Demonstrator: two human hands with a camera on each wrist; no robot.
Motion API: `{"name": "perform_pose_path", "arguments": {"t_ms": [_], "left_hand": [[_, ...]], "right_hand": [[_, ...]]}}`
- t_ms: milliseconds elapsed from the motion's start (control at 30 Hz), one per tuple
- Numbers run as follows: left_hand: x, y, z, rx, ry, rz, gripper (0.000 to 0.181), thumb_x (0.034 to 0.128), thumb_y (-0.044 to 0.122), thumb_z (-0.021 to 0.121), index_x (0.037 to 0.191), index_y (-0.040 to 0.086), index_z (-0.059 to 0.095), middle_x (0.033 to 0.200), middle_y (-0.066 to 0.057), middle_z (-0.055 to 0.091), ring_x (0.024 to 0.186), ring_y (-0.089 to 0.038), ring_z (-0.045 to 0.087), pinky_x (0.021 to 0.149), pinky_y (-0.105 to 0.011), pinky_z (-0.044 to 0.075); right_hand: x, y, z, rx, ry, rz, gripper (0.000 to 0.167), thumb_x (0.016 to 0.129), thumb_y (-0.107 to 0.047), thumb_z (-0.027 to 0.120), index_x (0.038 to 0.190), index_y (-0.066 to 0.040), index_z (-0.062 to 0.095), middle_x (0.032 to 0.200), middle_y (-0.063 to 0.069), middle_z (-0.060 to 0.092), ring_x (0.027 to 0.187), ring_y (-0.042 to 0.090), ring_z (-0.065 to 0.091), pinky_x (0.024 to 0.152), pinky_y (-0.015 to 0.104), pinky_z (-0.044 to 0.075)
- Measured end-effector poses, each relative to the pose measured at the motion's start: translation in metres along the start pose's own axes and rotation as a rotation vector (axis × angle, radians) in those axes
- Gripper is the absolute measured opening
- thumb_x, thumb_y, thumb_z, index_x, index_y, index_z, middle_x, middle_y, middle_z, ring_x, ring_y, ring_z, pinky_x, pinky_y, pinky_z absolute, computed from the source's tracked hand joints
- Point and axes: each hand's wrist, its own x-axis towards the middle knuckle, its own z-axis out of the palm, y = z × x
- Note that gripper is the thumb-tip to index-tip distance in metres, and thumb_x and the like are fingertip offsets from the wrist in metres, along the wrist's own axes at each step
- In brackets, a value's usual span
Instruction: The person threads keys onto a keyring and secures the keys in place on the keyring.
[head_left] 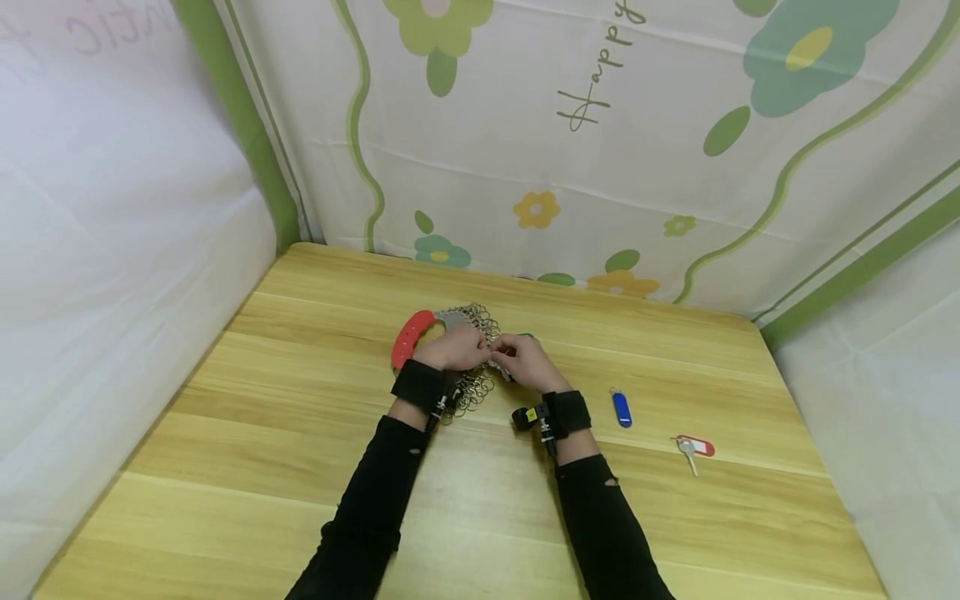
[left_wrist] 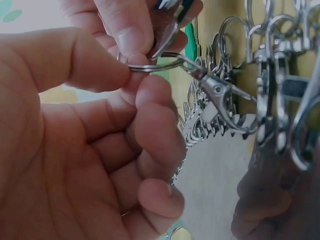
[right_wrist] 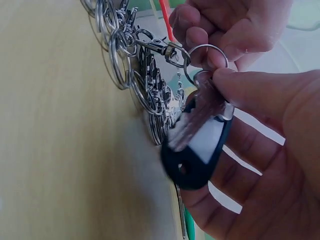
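A large metal key holder with a red grip (head_left: 410, 337) lies on the table, its curved edge lined with swivel clasps and split rings. My left hand (head_left: 457, 346) is over it, thumb and finger pinching one split ring (left_wrist: 155, 67). That ring hangs from a swivel clasp (left_wrist: 217, 90). Close against it, my right hand (head_left: 527, 362) pinches a silver key (right_wrist: 197, 112) and a dark key tag (right_wrist: 187, 175) with a pale label, right at the ring. Fingertips hide whether the key is threaded on the ring. Bare metal plate (left_wrist: 215, 175) shows below the clasps.
To the right on the wooden table (head_left: 225, 433) lie a blue key tag (head_left: 622, 409) and a red key tag (head_left: 701, 447) with a key (head_left: 690, 460). Something green (head_left: 525, 335) shows beyond my right hand. Fabric walls (head_left: 465, 167) border the table's back and sides.
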Motion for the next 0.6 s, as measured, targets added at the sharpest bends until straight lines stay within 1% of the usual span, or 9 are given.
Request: {"name": "perform_pose_path", "arguments": {"t_ms": [67, 367, 467, 600], "left_hand": [[0.0003, 0.0001, 0.0002, 0.021, -0.008, -0.001, 0.047, 0.0996, 0.019, 0.045, 0.053, 0.016, 0.04, 0.047, 0.004, 0.03, 0.039, -0.011, 0.029, 0.047, -0.024, 0.033], [0.0002, -0.0005, 0.0007, 0.025, -0.006, 0.007, 0.043, 0.0985, 0.016, 0.045, 0.056, 0.015, 0.039, 0.05, 0.002, 0.031, 0.042, -0.012, 0.029, 0.05, -0.025, 0.031], [0.0012, -0.0014, 0.0016, -0.002, -0.008, -0.001, 0.042, 0.0964, 0.015, 0.047, 0.055, 0.015, 0.038, 0.049, 0.002, 0.029, 0.041, -0.012, 0.027, 0.05, -0.025, 0.03], [0.0025, -0.0022, 0.0027, -0.024, -0.007, -0.026, 0.043, 0.0939, 0.017, 0.052, 0.054, 0.015, 0.036, 0.048, 0.003, 0.027, 0.04, -0.011, 0.026, 0.048, -0.025, 0.03]], "right_hand": [[-0.0001, 0.0001, 0.0, -0.006, -0.002, -0.002, 0.009, 0.095, -0.016, 0.059, 0.096, -0.016, 0.068, 0.092, -0.001, 0.064, 0.075, 0.013, 0.059, 0.067, 0.031, 0.049], [-0.0004, 0.0005, -0.0003, -0.001, -0.001, -0.017, 0.009, 0.094, -0.013, 0.06, 0.097, -0.014, 0.069, 0.093, 0.001, 0.065, 0.074, 0.013, 0.06, 0.065, 0.031, 0.049], [-0.0011, -0.0011, -0.0015, 0.013, 0.002, 0.009, 0.012, 0.095, -0.015, 0.058, 0.098, -0.014, 0.069, 0.095, 0.001, 0.065, 0.075, 0.013, 0.059, 0.065, 0.031, 0.049], [-0.0014, -0.002, -0.0033, 0.04, 0.013, 0.049, 0.017, 0.098, -0.02, 0.054, 0.097, -0.015, 0.071, 0.094, -0.001, 0.065, 0.068, 0.015, 0.055, 0.062, 0.031, 0.046]]}}
